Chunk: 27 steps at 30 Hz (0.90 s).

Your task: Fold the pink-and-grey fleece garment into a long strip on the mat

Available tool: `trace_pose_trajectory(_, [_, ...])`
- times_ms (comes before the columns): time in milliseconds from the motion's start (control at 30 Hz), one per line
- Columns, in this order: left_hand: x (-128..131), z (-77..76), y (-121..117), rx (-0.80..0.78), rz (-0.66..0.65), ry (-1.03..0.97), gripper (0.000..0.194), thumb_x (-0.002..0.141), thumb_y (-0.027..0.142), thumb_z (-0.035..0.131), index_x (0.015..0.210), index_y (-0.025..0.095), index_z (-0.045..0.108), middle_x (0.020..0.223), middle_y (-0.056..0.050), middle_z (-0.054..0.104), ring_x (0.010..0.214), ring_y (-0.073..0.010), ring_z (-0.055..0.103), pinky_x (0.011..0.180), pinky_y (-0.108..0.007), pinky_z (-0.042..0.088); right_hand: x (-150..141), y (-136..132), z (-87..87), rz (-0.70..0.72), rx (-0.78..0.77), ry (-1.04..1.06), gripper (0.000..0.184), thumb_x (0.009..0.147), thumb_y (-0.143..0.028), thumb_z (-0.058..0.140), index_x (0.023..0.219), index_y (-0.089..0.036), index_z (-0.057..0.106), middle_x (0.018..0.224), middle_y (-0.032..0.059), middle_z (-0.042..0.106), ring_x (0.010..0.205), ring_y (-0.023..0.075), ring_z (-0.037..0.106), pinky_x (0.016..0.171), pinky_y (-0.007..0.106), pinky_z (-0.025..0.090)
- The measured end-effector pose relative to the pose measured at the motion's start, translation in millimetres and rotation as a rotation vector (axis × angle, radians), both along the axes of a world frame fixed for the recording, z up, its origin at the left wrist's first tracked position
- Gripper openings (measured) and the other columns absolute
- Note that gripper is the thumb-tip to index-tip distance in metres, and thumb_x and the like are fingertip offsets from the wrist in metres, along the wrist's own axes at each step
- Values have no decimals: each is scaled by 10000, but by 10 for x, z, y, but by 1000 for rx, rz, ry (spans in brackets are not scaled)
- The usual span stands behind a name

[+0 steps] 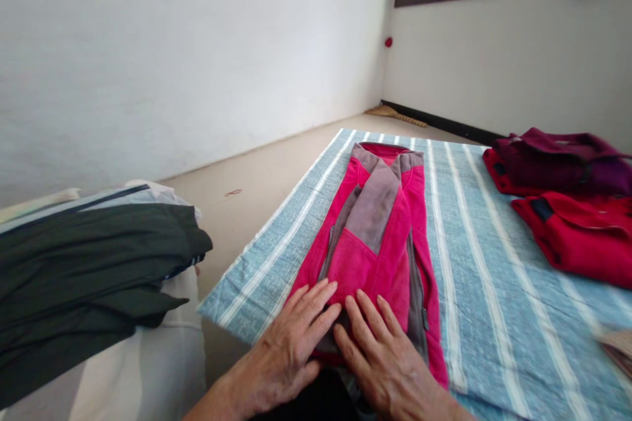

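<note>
The left hand (281, 356) and right hand (388, 358) lie open and flat, fingers spread, side by side on the near end of a pink-and-grey fleece jacket (370, 256), folded long and narrow on a blue striped sheet (494, 322). Neither hand grips. A red garment (582, 236) and maroon garment (557, 167) lie together farther right on the sheet.

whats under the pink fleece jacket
The pink and grey fleece jacket lies on a blue striped cloth; the cloth directly beneath it is covered, so nothing else shows.
</note>
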State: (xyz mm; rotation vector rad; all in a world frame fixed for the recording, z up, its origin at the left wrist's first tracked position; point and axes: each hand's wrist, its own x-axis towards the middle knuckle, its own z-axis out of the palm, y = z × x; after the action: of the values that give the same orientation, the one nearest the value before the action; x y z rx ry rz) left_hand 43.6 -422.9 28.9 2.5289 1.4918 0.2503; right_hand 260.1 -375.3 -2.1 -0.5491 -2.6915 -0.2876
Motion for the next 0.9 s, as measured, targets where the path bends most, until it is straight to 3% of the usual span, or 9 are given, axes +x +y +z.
trace_pose_trajectory(167, [-38,-51,-14,47,-16,-3,874,556,23,499,1410,156,367,1546,-133,278,1412,-323,256,1107,-563,318,-72,-21,-119,-44,31,123,396,965,-363,411,1298,-183,525,1354,123,536,1267,323,450,985,487,419])
trace_pose_trajectory(367, [-43,-9,12,51,-9,17,861,550,14,485,1390,181,397,1529,-119,321,1390,-313,316,1091,-545,356,-128,3,-155,-57,100,176,358,970,-364,386,1220,-193,577,1277,107,595,1212,314,504,950,473,447])
trace_pose_trajectory(700, [-89,-63,0,-8,-22,26,990,485,54,467,1447,202,284,1560,-105,247,1409,-323,267,1094,-564,328,-165,17,-165,-48,166,252,320,968,-344,371,1154,-191,582,1192,107,640,1146,297,556,1061,507,327])
trace_pose_trajectory(900, [-68,-84,-10,51,-28,39,997,490,29,451,1458,185,267,1557,-110,251,1413,-317,256,1096,-562,332,-215,16,-211,-84,204,318,317,973,-310,342,1126,-190,592,1150,95,658,1107,288,581,1077,493,301])
